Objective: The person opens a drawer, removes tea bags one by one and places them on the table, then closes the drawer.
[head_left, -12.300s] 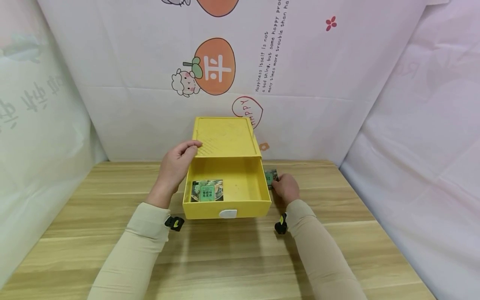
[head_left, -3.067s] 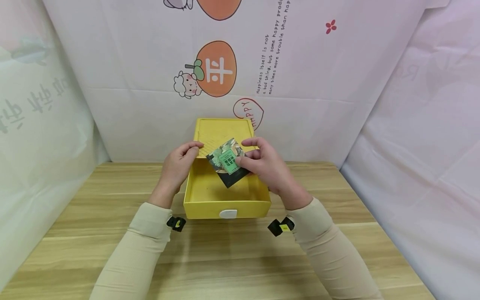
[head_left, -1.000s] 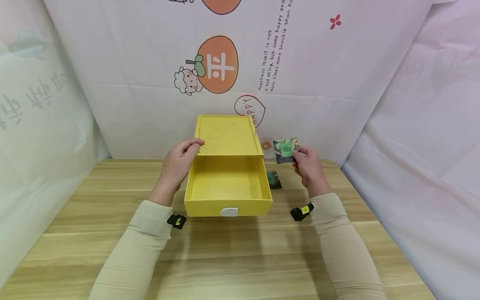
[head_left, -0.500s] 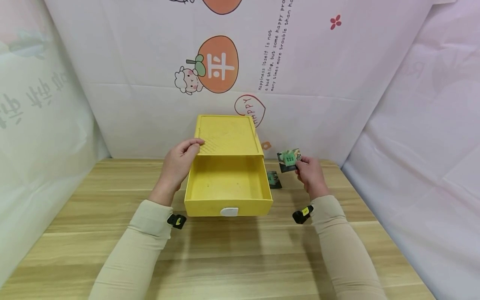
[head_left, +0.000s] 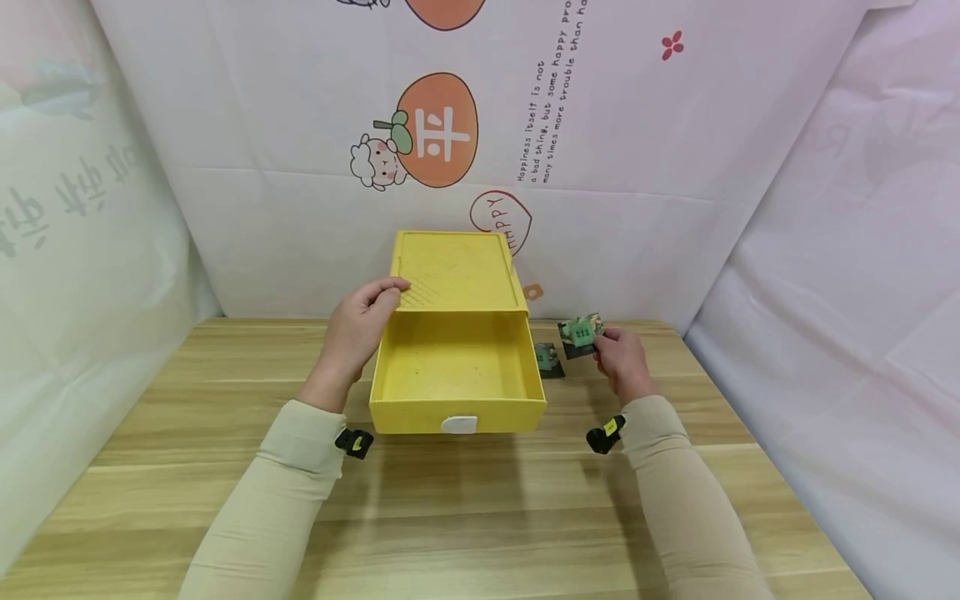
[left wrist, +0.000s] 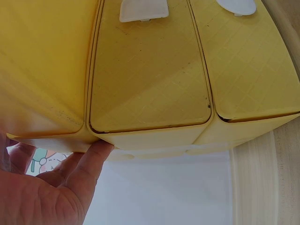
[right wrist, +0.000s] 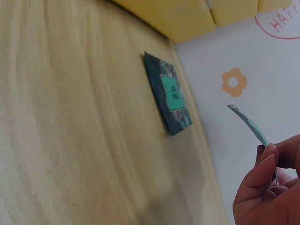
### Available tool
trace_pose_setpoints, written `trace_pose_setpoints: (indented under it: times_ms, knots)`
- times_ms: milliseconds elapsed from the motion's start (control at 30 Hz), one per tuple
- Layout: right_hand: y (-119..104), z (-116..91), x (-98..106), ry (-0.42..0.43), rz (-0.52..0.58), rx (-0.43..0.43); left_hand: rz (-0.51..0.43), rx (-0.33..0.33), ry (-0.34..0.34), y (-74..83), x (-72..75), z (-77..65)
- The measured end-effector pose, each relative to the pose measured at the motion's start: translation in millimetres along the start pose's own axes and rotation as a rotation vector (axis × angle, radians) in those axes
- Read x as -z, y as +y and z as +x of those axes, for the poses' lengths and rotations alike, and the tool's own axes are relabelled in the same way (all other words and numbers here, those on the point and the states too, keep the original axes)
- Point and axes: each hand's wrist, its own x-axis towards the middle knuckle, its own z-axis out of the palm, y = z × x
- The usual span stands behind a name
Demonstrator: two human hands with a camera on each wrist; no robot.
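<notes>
A yellow drawer cabinet [head_left: 457,271] stands on the table with its top drawer [head_left: 457,417] pulled out; the drawer's bare floor shows. My left hand [head_left: 348,342] grips the cabinet's upper left edge, and the left wrist view has the thumb [left wrist: 91,168] against its side. To the right of the cabinet, my right hand [head_left: 624,360] pinches a dark green tea sachet [head_left: 581,335] by its right side. That sachet hangs above the table, seen nearly edge-on in the right wrist view. A second tea sachet [right wrist: 169,93] lies flat on the wood beside the cabinet.
Lower drawers [left wrist: 150,70] with white pull tabs are shut beneath the top one. A printed white cloth [head_left: 615,233] rises behind the wooden table [head_left: 457,517], and white cloths hang on both sides.
The right hand has taken the held sachet from over the drawer to the cabinet's right side, then lowered it towards the table. The left hand keeps its grip on the cabinet.
</notes>
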Motion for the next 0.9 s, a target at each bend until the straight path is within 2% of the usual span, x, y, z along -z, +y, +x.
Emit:
trace_pose_setpoints:
  times_ms: [500, 700, 900]
  knots:
    - [26.3, 8.6, 3.6, 0.030, -0.200, 0.013, 0.007, 0.002, 0.005, -1.1, 1.0, 0.7]
    - [31.3, 9.5, 5.2, 0.040, -0.326, 0.008, 0.008, 0.002, 0.006, -1.5, 0.9, 1.0]
    - [38.7, 11.6, 7.9, 0.052, -0.542, 0.045, 0.010, 0.005, 0.005, -0.4, 0.9, 0.3]
